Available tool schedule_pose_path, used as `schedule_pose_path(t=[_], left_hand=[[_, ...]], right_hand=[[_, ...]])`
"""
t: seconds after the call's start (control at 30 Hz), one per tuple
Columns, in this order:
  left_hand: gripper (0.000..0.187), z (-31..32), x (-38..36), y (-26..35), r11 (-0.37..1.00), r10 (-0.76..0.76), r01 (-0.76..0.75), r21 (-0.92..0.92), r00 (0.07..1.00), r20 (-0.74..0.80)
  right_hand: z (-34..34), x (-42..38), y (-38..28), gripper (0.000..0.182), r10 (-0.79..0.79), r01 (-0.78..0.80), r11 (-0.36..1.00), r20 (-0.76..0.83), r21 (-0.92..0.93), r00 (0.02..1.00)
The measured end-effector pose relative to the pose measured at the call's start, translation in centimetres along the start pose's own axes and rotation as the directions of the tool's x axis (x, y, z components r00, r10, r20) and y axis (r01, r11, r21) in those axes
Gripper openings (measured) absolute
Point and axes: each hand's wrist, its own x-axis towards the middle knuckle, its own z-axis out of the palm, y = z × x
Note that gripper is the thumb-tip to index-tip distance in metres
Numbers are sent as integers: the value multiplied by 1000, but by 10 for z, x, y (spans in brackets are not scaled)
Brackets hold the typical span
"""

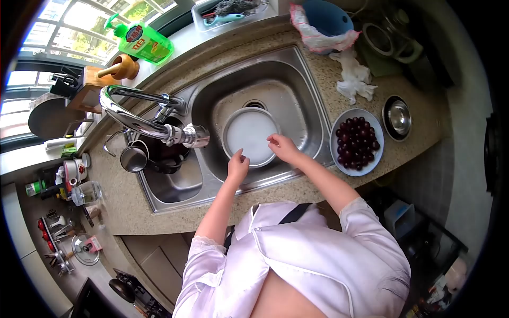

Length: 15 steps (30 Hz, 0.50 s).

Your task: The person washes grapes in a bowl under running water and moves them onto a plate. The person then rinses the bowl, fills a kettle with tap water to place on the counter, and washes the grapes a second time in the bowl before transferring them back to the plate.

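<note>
Two hands (238, 165), one white bowl (249, 135), one plate of cherries (357, 142), one faucet (143, 119)

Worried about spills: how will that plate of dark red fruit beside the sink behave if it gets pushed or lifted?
The plate looks shallow, so the round fruit would probably roll off if it tilts. It is heaped full, so likely heavy for its size. On the speckled counter it should slide rather than tip; it sits near the front edge.
</note>
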Motion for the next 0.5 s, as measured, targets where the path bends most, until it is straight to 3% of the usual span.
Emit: schedule_pose_path(t=[0.03,0.07,0.1,0.17,0.23,0.3,0.37,0.5], left_hand=[[57,1,8,-14,995,-30,29,-91,999,-18],[65,3,17,-27,989,-14,11,-147,1000,-20],[65,-1,24,-24,988,-19,16,-155,1000,-17],[70,-10,35,-12,939,-193,204,-275,979,67],[74,0,64,-33,933,-194,192,-303,981,24],[76,9,81,-37,999,41,-38,24,985,-166],[76,4,91,-23,995,90,-87,39,991,-100],[73,5,115,-13,992,93,-94,87,995,20]], right_hand=[[8,11,9,21,-65,65,991,4,-119,998],[11,25,18,36,36,-20,982,82,-186,996],[19,35,28,36,42,-24,981,87,-193,995],[40,55,55,49,-37,18,930,-46,-366,998],[60,75,75,53,-12,-25,888,-77,-460,997],[73,86,81,58,17,-74,834,-109,-546,994],[82,94,59,60,161,-220,767,-151,-603,975],[93,110,35,54,295,-189,594,-7,-782,955]])
